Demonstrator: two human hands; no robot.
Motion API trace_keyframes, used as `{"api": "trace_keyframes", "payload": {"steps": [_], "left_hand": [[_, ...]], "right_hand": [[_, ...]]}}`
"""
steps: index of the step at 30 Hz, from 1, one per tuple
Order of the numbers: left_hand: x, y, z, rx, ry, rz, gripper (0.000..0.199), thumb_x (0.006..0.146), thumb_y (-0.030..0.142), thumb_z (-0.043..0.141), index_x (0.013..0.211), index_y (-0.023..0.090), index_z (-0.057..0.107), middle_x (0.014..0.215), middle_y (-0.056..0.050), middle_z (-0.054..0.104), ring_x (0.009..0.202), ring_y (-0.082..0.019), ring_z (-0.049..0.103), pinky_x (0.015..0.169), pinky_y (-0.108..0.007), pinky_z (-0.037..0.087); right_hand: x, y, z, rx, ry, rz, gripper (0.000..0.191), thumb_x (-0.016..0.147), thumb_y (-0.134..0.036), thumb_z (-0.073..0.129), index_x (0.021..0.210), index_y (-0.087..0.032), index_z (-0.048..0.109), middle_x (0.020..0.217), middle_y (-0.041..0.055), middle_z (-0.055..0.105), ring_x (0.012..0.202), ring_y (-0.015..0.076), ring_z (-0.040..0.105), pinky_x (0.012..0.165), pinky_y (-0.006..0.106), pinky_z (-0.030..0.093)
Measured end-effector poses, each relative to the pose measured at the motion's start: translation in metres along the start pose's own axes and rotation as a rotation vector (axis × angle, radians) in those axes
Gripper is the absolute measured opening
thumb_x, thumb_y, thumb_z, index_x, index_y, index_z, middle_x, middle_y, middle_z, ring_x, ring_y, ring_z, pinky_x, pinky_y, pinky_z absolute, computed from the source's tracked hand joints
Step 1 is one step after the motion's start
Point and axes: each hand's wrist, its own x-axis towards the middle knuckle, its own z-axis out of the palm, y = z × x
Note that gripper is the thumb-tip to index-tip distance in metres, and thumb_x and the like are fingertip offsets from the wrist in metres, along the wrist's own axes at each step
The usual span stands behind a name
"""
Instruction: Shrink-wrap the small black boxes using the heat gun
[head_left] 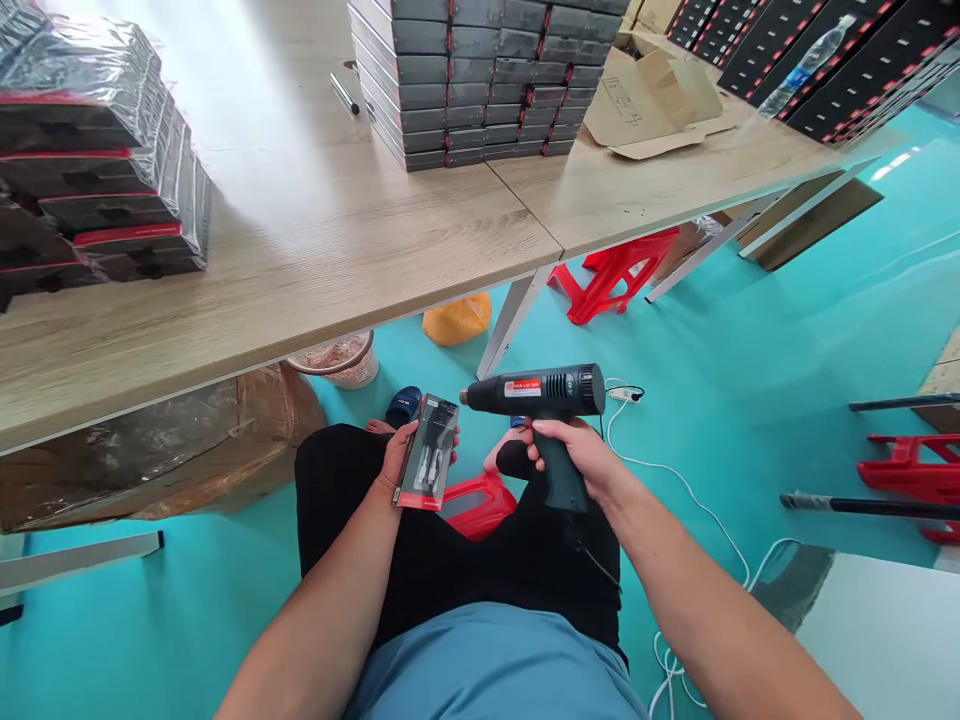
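My left hand (397, 453) is closed round the edges of a flat retail box (428, 455), black with a red lower end and white cable connectors pictured on its face. In my right hand (574, 452) is a dark heat gun (536, 392), gripped by its handle. Its nozzle points left, toward the top end of the box, with a small gap between them. Both things are over my lap, below the front edge of the table. Whether the heat gun is running cannot be seen.
A wooden table (300, 250) spans the front, bearing film-wrapped boxes (105, 180), stacked black boxes (495, 90) and an opened carton (652, 100). Below are a bin (352, 365), a large carton (247, 430), a yellow bag (457, 320) and red stools (615, 275). A white cord (690, 490) crosses the floor.
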Motion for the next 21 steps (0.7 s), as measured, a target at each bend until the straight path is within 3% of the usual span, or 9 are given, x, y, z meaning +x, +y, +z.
{"api": "trace_keyframes", "payload": {"steps": [2,5,6,7,10,12,17,21], "left_hand": [[0.005,0.001,-0.004,0.035,0.089,0.009,0.053,0.089,0.039,0.055,0.131,0.006,0.062,0.108,-0.021,0.076,0.096,-0.035,0.074,0.084,-0.049,0.060],[0.008,0.003,-0.007,0.036,0.230,0.147,0.045,0.086,0.031,0.058,0.125,0.010,0.066,0.095,-0.015,0.078,0.095,-0.035,0.075,0.084,-0.046,0.060],[0.008,0.003,-0.007,0.029,0.233,0.186,0.045,0.085,0.031,0.059,0.125,0.011,0.066,0.095,-0.014,0.079,0.096,-0.035,0.075,0.084,-0.046,0.060],[0.007,0.003,-0.006,0.025,0.209,0.202,0.047,0.085,0.033,0.059,0.126,0.011,0.066,0.098,-0.014,0.079,0.098,-0.035,0.075,0.084,-0.045,0.060],[0.001,0.002,-0.001,0.037,0.097,0.187,0.057,0.084,0.040,0.059,0.131,0.008,0.064,0.113,-0.020,0.076,0.104,-0.036,0.073,0.080,-0.045,0.061],[-0.001,0.001,0.003,0.054,0.071,0.207,0.059,0.083,0.040,0.058,0.131,0.006,0.064,0.119,-0.022,0.074,0.105,-0.036,0.073,0.079,-0.044,0.061],[0.004,0.000,0.006,0.042,0.088,0.279,0.059,0.081,0.039,0.058,0.129,0.006,0.066,0.116,-0.020,0.075,0.108,-0.037,0.071,0.089,-0.048,0.059],[0.005,-0.001,0.005,0.022,0.145,0.300,0.055,0.079,0.038,0.058,0.123,0.007,0.068,0.110,-0.019,0.077,0.105,-0.037,0.072,0.090,-0.049,0.058]], "right_hand": [[0.001,-0.005,0.009,-0.036,-0.107,0.004,0.022,0.078,-0.033,0.076,0.089,-0.014,0.073,0.078,0.0058,0.072,0.062,0.0150,0.064,0.052,0.024,0.053],[-0.011,-0.011,0.011,-0.213,-0.393,0.056,0.021,0.077,-0.031,0.079,0.089,-0.014,0.073,0.072,0.0047,0.071,0.061,0.0172,0.064,0.052,0.027,0.052],[-0.015,-0.011,0.009,-0.261,-0.430,0.066,0.021,0.077,-0.031,0.079,0.088,-0.014,0.073,0.070,0.0039,0.070,0.060,0.0172,0.064,0.051,0.028,0.052],[-0.020,-0.011,0.006,-0.282,-0.406,0.065,0.021,0.077,-0.031,0.079,0.088,-0.014,0.073,0.070,0.0035,0.070,0.060,0.0170,0.063,0.051,0.028,0.052],[-0.026,-0.004,-0.004,-0.247,-0.114,0.026,0.024,0.078,-0.034,0.076,0.092,-0.015,0.074,0.077,0.0042,0.072,0.063,0.0158,0.064,0.053,0.026,0.054],[-0.029,0.003,-0.005,-0.203,0.012,0.023,0.026,0.078,-0.035,0.075,0.095,-0.015,0.074,0.080,0.0047,0.072,0.063,0.0149,0.064,0.053,0.025,0.054],[-0.036,0.023,0.014,-0.076,-0.105,0.048,0.033,0.076,-0.035,0.078,0.100,-0.014,0.074,0.080,0.0058,0.073,0.062,0.0156,0.066,0.053,0.026,0.055],[-0.039,0.031,0.022,-0.036,-0.023,0.026,0.031,0.076,-0.036,0.078,0.096,-0.014,0.073,0.076,0.0042,0.071,0.061,0.0146,0.065,0.051,0.025,0.054]]}}
